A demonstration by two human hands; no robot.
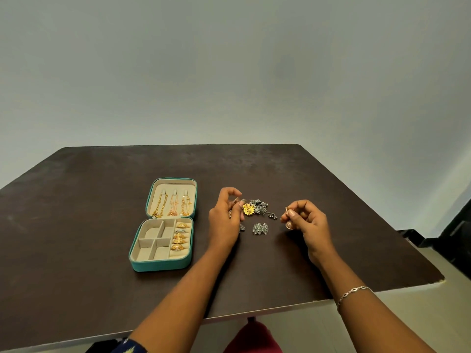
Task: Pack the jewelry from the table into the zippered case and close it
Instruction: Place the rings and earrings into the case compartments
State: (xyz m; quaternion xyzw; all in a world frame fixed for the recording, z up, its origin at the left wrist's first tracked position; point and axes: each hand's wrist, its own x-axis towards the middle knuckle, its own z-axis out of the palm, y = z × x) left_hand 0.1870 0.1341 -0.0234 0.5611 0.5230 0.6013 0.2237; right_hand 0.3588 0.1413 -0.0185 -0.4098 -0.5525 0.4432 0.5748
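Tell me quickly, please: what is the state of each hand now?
Left hand: pinches a gold earring, partly hidden.
Right hand: pinches a dome earring.

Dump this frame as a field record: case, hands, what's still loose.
case: teal zippered case, open flat on table, left of both hands
lid: three gold necklaces hang inside
base: rings in right-side roll; other compartments look empty
left hand: fingers curled on small rose-gold piece, at pile's edge
right hand: pinches bell-shaped earring, clear of the pile
loose: pile of earrings between the hands
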